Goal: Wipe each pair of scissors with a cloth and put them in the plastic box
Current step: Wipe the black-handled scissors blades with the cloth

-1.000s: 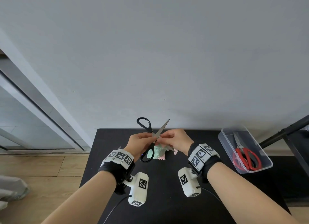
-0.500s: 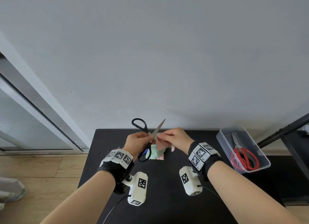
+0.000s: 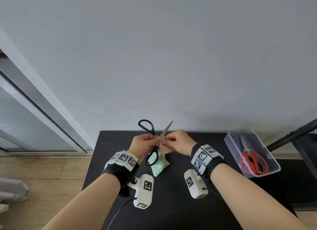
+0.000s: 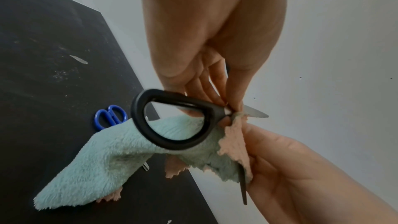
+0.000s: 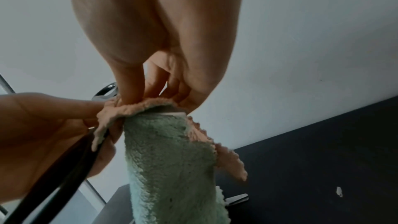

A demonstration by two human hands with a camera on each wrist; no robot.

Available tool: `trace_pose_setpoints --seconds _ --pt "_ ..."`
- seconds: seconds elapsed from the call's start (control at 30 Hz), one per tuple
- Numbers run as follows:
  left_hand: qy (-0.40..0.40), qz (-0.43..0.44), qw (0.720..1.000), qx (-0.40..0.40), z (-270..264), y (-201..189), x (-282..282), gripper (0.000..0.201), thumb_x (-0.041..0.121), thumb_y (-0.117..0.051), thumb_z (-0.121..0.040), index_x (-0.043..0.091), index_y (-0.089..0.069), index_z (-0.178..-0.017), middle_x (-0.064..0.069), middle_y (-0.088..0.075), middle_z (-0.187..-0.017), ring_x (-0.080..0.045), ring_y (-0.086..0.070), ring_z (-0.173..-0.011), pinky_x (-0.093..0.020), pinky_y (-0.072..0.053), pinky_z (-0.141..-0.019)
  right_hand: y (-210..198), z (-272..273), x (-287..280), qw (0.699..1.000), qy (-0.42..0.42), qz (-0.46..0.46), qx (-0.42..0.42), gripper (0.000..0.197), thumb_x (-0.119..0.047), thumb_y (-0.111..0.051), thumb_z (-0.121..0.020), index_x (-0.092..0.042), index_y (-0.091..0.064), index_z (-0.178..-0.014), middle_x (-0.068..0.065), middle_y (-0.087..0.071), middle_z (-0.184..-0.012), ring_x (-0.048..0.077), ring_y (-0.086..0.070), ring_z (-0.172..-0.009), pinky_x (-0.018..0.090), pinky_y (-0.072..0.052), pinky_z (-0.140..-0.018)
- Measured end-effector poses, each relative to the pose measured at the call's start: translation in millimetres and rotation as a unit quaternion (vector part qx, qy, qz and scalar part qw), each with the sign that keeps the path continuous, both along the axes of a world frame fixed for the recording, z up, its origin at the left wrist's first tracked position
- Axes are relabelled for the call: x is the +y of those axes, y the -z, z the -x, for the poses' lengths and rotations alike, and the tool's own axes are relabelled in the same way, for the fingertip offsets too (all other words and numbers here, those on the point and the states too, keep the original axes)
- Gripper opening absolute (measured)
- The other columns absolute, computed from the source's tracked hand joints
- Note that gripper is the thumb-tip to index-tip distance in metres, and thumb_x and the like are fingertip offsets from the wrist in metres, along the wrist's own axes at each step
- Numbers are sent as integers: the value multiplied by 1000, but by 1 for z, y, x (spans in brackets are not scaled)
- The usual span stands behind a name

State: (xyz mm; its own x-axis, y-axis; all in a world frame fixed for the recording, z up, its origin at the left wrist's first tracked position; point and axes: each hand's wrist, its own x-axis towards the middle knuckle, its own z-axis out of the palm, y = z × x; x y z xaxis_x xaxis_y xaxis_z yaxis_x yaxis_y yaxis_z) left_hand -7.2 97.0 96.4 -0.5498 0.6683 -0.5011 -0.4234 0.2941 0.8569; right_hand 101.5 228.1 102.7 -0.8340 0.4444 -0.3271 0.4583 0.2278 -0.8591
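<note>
No legible text or labels.

The right hand (image 5: 159, 43) pinches the pink-and-green cloth (image 5: 170, 151) at its top fold. The left hand (image 5: 43, 135) grips a black handle (image 5: 64, 168), probably the scissors', above the black table (image 5: 323, 168).

A matte black rectangular worktop (image 3: 171, 204) stands against a pale grey wall, its surface flecked with small white specks (image 4: 78, 59). On its right side rests a clear rectangular plastic box (image 3: 230, 145) holding red-handled scissors (image 3: 253, 159). Near the middle lies a pair of small blue-handled scissors (image 4: 109, 117), partly covered by the lower end of a fluffy mint-green and pink cloth (image 4: 103, 159) that touches the surface.
</note>
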Motion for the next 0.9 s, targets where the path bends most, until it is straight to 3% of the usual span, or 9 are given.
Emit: trace_pose_setpoints --seconds 0.17,0.3,0.47,0.6,0.7,0.77,0.83,0.9 --pt "-10 5 999 31 -1 1 3 15 9 -73 -81 -3 -68 -87 -20 -68 -83 -29 -61 -78 -43 -52 -86 -2 -2 3 999 -28 -20 -9 17 -17 -63 -90 -4 -72 -98 -10 -65 -75 -6 -59 -61 9 -44 -60" --pt "-16 2 999 33 3 1 4 9 6 -71 -82 -2 -67 -84 -17 -69 -76 -23 -67 -69 -28 -55 -69 -5 -5 7 999 -33 -25 -5 16 -12 -62 -91 0 -71 -95 -19 -61 -60 -14 -54 -52 4 -38 -56" --pt "-32 -2 999 23 6 0 3 8 4 -70 -82 -3 -67 -85 -14 -71 -73 -16 -70 -63 -22 -56 -62 -6 -8 10 998 -43 -36 -17 16 -13 -63 -90 0 -72 -90 -8 -61 -67 -10 -53 -54 5 -38 -57" --pt "-56 13 998 9 15 2 -2 5 5 -69 -84 0 -67 -84 -10 -71 -70 -18 -69 -65 -30 -55 -72 -1 -23 19 997 -40 -40 -46 21 -17 -63 -90 1 -72 -91 14 -68 -79 10 -56 -67 18 -45 -65" --pt "-87 3 996 -6 26 -1 -6 5 6 -69 -84 2 -68 -84 -7 -71 -67 -17 -67 -68 -25 -54 -70 2 -33 25 999 -5 -25 -43 18 -18 -63 -90 -3 -73 -94 5 -67 -77 8 -58 -66 13 -45 -62" --pt "-97 -9 995 -18 30 -5 -8 6 5 -70 -83 1 -69 -87 -8 -71 -70 -14 -69 -67 -20 -56 -65 4 -35 29 999 50 -6 -17 17 -22 -64 -90 -9 -73 -94 8 -71 -84 14 -63 -73 31 -52 -76" --pt "-89 -22 995 -30 28 -8 -8 11 2 -70 -82 -2 -69 -92 -10 -71 -75 -14 -70 -66 -19 -56 -61 2 -34 29 994 102 19 20 14 -21 -66 -88 -11 -74 -94 21 -71 -94 28 -66 -81 49 -51 -86" --pt "-75 -27 996 -43 23 -9 -6 18 -1 -70 -80 -6 -66 -98 -13 -72 -80 -16 -71 -66 -20 -56 -61 -2 -28 27 988 130 64 52 11 -14 -67 -87 -9 -74 -94 25 -70 -96 30 -65 -82 51 -52 -87"
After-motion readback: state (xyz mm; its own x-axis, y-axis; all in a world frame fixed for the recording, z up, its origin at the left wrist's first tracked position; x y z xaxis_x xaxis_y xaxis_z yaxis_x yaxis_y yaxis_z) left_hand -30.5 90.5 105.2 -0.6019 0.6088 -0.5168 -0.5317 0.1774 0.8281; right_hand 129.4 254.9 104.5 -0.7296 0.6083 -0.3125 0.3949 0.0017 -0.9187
